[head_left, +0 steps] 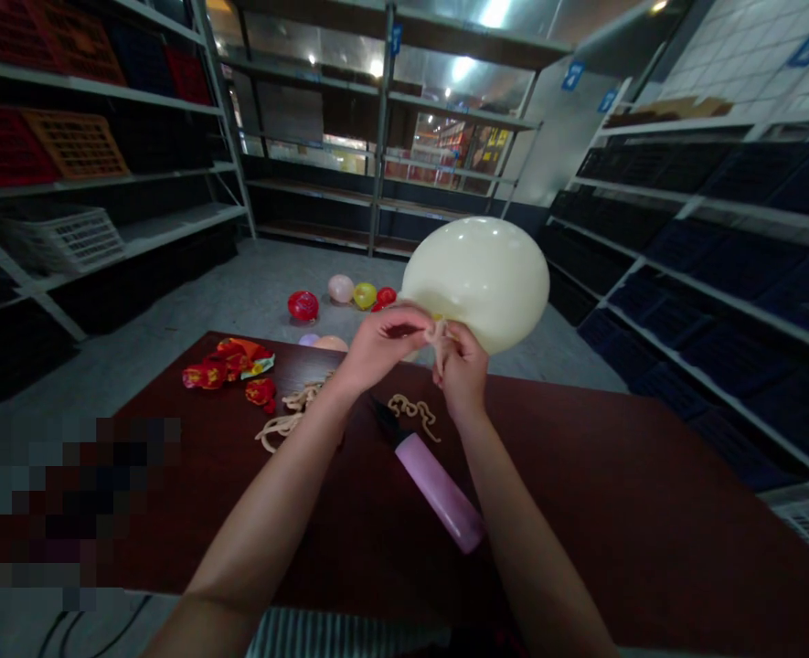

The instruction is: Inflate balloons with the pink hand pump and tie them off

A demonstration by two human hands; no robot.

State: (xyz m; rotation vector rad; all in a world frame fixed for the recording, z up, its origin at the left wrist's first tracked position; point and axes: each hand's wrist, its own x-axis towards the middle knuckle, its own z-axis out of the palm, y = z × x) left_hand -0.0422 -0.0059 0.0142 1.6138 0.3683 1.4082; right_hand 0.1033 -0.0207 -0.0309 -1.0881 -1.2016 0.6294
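Note:
A large cream-white inflated balloon [479, 279] is up above the table's far edge, its neck toward me. My left hand [387, 345] reaches in from the left, thumb and fingers closed in a pinch at the neck. Opposite it, my right hand [463, 367] has its fingers curled closed at the same spot. A pale beige strip shows between the fingertips; I cannot tell whether it is balloon neck or cord. Below the hands lie a pink hand pump [440, 489] with a black nozzle and a squiggly beige cord [412, 408].
On the dark red-brown table [610, 512], more beige cord [287, 422] is heaped left of the pump, near red-and-yellow crumpled wrappers [226, 363]. Several small balloons, including a red balloon [303, 306], rest on the floor beyond. Shelves with crates [75, 143] line the sides.

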